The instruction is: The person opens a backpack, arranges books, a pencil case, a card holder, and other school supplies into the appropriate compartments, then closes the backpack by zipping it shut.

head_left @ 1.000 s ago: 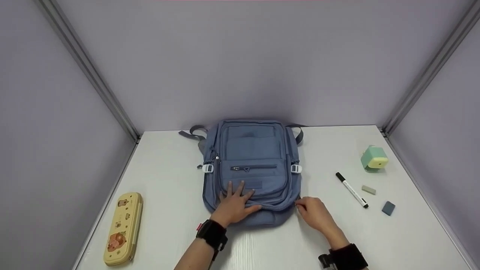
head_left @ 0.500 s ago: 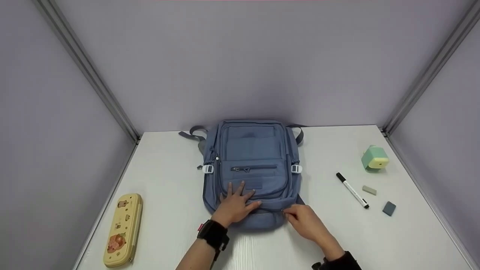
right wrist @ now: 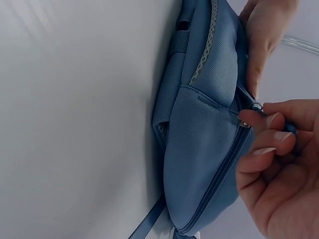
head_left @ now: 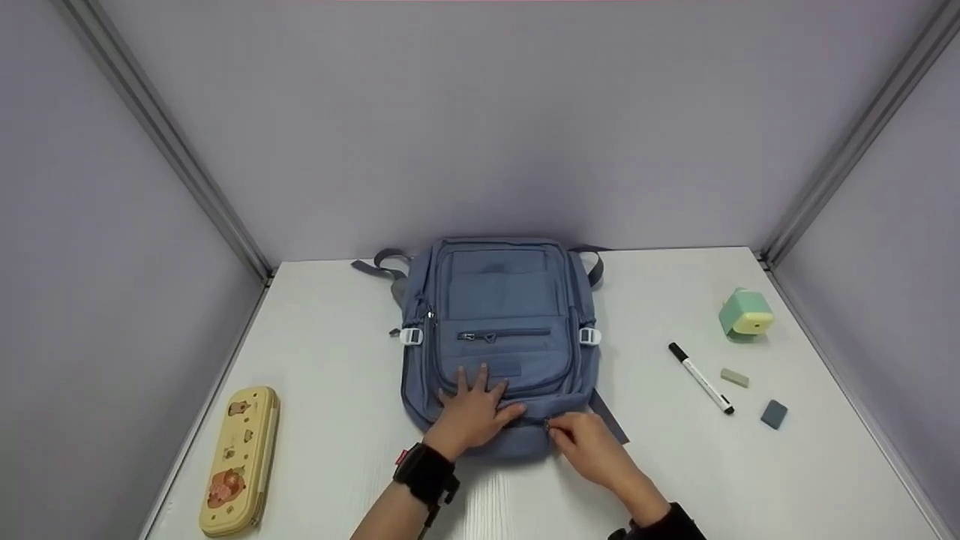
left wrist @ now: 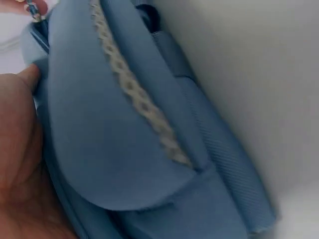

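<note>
While a yellow case (head_left: 238, 461) lies leftmost on the table (head_left: 330, 337), the left hand (head_left: 471, 416) rests spread-fingered on the central blue backpack (head_left: 504, 294), the right hand (head_left: 592, 448) pinches its zipper pull (head_left: 547, 424), and a marker (head_left: 702, 379) lies farther right.

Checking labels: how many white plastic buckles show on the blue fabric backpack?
2: one white plastic buckle on the left side of the blue fabric backpack, another buckle on its right. More may be hidden underneath.
</note>
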A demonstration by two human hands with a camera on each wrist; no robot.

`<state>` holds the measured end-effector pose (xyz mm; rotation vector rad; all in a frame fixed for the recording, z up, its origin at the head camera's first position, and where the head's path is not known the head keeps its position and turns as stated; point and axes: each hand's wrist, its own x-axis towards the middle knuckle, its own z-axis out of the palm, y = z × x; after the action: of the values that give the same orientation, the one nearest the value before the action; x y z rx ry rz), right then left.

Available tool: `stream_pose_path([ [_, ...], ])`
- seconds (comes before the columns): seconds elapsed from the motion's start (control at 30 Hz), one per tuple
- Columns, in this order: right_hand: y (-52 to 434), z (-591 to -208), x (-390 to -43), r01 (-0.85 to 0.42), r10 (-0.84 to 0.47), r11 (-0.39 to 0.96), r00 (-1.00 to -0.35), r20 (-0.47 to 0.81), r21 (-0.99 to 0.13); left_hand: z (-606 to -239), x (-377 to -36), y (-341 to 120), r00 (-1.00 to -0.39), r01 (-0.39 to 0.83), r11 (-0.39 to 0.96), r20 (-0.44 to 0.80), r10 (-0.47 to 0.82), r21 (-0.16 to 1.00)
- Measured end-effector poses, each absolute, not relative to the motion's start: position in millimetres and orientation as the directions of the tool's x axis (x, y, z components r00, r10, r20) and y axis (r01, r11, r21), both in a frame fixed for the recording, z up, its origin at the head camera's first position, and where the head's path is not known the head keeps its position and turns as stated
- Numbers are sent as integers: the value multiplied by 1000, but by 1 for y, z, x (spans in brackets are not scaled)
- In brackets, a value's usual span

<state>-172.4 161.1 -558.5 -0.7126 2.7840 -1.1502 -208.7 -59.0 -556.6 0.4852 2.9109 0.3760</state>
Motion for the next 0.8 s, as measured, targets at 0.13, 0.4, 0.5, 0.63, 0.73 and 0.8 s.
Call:
stream_pose_path([
  [0.13,165,-556,-173,-324,-371,655,-925,83,-683,-542,-200,-46,-884,463,854,51,465,238],
  [0.4,159,-548,-170,-319,-326,654,-937,125,-686,-550,-190,-15,-641,685,728,452,620,-28],
  [0.5,157,-546,-167,-334,-319,643,-935,156,-689,-558,-189,-9,-577,694,714,518,631,-95],
  [0.63,160,-543,-167,-369,-358,601,-917,173,-709,-565,-186,-6,-566,719,693,533,630,-55],
  [0.73,168,-540,-168,-424,-421,602,-889,182,-676,-565,-183,-5,-612,701,714,521,595,9],
  [0.8,173,-541,-170,-477,-435,655,-872,224,-587,-564,-182,-4,-641,675,738,516,568,27],
])
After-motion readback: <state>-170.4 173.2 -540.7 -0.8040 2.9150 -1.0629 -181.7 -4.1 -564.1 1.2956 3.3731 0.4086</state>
